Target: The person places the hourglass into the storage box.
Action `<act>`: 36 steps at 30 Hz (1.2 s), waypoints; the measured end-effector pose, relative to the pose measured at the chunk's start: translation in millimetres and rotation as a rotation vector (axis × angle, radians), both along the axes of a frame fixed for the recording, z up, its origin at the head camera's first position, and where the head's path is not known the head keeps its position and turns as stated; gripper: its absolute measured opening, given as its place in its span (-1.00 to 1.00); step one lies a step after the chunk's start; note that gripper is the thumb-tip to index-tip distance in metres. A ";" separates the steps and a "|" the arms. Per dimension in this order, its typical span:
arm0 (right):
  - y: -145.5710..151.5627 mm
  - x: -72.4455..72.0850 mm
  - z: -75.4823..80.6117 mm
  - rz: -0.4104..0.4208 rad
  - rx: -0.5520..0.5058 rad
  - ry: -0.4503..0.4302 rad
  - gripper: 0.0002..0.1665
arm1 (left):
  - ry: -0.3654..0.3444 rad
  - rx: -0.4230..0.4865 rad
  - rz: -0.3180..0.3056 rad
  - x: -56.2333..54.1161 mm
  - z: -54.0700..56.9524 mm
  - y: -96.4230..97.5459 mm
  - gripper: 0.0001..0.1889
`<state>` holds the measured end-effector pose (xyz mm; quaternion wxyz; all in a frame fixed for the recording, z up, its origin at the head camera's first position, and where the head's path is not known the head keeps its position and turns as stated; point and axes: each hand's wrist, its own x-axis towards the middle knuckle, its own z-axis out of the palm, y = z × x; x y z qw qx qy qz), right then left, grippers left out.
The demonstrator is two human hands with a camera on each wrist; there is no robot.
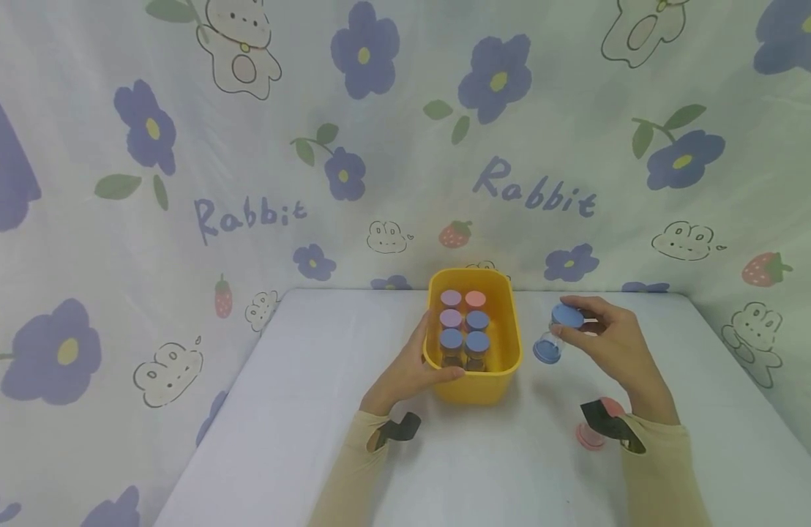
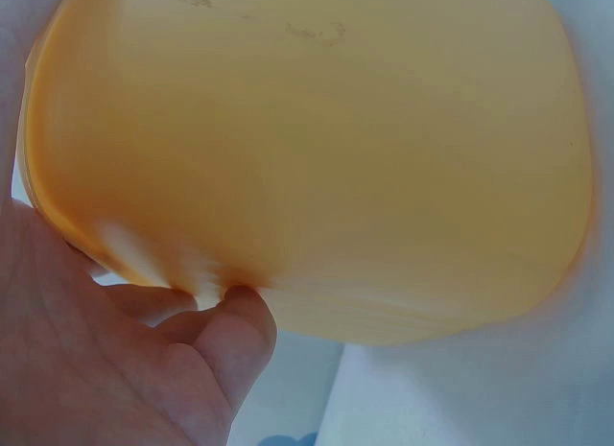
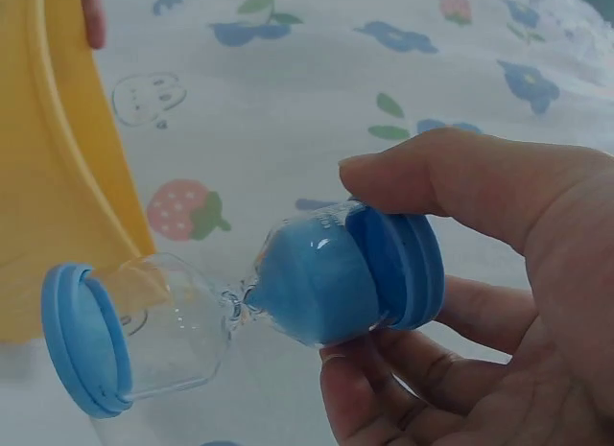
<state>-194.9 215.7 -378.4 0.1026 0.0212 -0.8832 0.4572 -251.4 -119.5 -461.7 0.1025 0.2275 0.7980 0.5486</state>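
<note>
My left hand (image 1: 408, 372) grips the near left side of a yellow bin (image 1: 474, 391), its thumb at the front rim. Inside the bin stand several sand timers with purple, pink and blue caps, such as a blue-capped sand timer (image 1: 477, 341). To the right of the bin, my right hand (image 1: 613, 338) holds a blue sand timer (image 3: 312, 278) by one capped end, thumb on one side and fingers on the other. The timer is tilted, with its blue sand gathered in the bulb nearest the hand. The left wrist view shows the bin's yellow outer surface (image 2: 336, 158) and the fingers (image 2: 235, 336) against it.
A pink sand timer (image 1: 591, 437) is on the white table (image 1: 498, 468) under my right wrist, partly hidden by the dark wrist strap (image 1: 603, 421). Behind the table hangs a patterned cloth (image 1: 405, 132) with flowers and rabbits.
</note>
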 end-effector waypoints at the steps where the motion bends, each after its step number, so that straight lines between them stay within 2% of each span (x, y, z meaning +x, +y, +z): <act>1: -0.7 0.3 0.0 0.000 -0.012 0.020 -0.34 | 0.001 -0.002 0.001 -0.1 -0.5 -0.1 0.29; 7: -4.8 2.9 0.4 -0.009 -0.100 0.081 -0.36 | 0.006 0.003 -0.012 -0.8 -2.1 2.5 0.22; 14: -10.8 5.1 5.8 0.003 -0.157 0.090 -0.37 | -0.004 -0.017 0.003 -0.1 -3.8 3.0 0.29; 26: -30.4 -3.3 19.8 0.084 -0.117 0.136 -0.43 | -0.001 -0.017 0.020 0.4 -3.6 2.3 0.27; 31: -39.3 -8.7 24.7 0.100 -0.090 0.113 -0.43 | 0.002 -0.022 0.023 0.2 -3.5 0.6 0.29; 36: -47.9 -13.6 27.4 0.145 -0.113 0.094 -0.44 | -0.005 -0.031 0.034 0.6 -3.5 -1.3 0.32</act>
